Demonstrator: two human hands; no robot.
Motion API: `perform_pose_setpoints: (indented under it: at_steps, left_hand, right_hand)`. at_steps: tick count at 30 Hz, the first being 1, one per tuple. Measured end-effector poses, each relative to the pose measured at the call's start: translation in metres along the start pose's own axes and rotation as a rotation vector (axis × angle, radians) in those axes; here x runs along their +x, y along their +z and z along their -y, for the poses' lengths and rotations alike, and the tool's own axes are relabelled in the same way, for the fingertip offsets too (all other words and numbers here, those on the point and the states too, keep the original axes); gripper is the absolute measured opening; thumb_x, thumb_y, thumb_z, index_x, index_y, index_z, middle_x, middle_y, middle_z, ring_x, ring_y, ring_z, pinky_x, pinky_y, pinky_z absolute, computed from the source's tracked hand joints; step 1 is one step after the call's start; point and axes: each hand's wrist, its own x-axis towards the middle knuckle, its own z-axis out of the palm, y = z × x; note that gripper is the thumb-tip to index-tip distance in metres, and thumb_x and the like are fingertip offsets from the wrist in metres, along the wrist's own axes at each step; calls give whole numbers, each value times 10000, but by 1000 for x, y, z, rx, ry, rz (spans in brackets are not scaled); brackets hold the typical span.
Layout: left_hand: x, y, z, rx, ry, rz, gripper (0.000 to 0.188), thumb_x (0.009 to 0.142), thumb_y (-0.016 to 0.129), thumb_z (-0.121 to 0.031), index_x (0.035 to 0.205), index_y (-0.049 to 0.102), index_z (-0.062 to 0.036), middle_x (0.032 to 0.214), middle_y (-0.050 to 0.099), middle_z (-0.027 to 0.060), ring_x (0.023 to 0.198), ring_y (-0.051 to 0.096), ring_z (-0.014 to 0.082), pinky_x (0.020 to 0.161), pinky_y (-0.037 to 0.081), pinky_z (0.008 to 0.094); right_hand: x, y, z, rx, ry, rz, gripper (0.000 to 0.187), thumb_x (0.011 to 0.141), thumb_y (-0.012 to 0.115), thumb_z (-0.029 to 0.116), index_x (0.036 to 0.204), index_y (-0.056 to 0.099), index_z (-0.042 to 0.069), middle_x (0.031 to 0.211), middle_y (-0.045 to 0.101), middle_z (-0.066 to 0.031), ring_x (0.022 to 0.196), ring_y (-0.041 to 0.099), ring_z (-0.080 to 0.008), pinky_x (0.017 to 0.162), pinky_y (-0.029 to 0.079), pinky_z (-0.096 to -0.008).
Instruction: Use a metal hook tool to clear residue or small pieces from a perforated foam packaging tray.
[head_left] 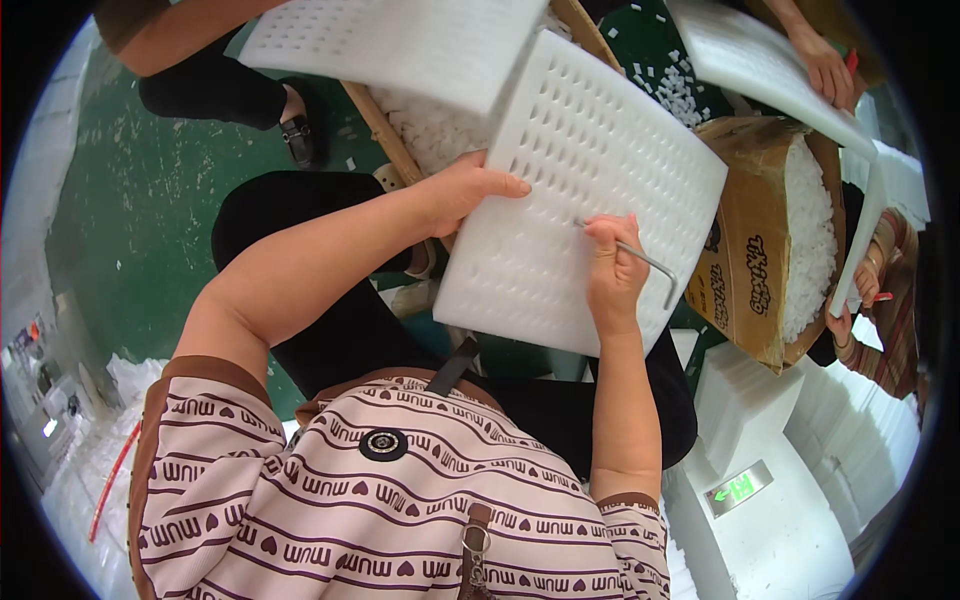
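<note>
The white perforated foam sheet [580,190] tilts mid-frame; the left hand [465,190] grips its edge, and the right hand's [612,270] fingers are closed round a bent metal rod [645,262].

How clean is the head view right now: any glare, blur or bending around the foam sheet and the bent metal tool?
Head view: even, soft light with no hard shadows; the white foam sheet reads bright but its holes stay distinct; the bent metal tool in the right hand and the left hand are sharp; fisheye bending curves the cardboard box and floor toward the dark round rim.
</note>
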Motion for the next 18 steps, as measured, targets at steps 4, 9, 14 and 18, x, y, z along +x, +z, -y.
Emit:
perform_pose_setpoints:
  at_steps: [4,9,14,18]
  left_hand:
    - [-1,-2,-3,-17,-7,26,454,767,632,-65,1203,530,10,1077,638,182,917,650,273,819,535,383]
    - [-2,-3,-3,-45,-1,83,458,768,664,-90,1200,535,-6,1082,638,167,934,644,269,833,514,383]
    - [-3,3,-2,-23,13,85,453,770,641,-80,1202,533,1,1079,636,172,926,643,274,827,517,382]
    - [-8,11,-2,17,41,91,435,767,604,-68,1188,534,20,1061,634,193,900,641,287,811,528,386]
  right_hand:
    - [-1,-6,5,206,109,-33,145,937,549,117,807,592,71,870,621,-18,810,544,-163,1109,238,-444]
    - [-4,-6,10,189,61,-72,166,950,526,114,803,583,62,877,615,-26,818,537,-162,1106,254,-437]
    - [-6,-1,10,93,10,-96,203,972,490,123,798,568,54,883,606,-38,828,522,-160,1100,270,-431]
    - [-6,5,6,-336,-159,-7,154,940,527,89,800,580,54,877,602,-45,817,524,-169,1094,264,-442]
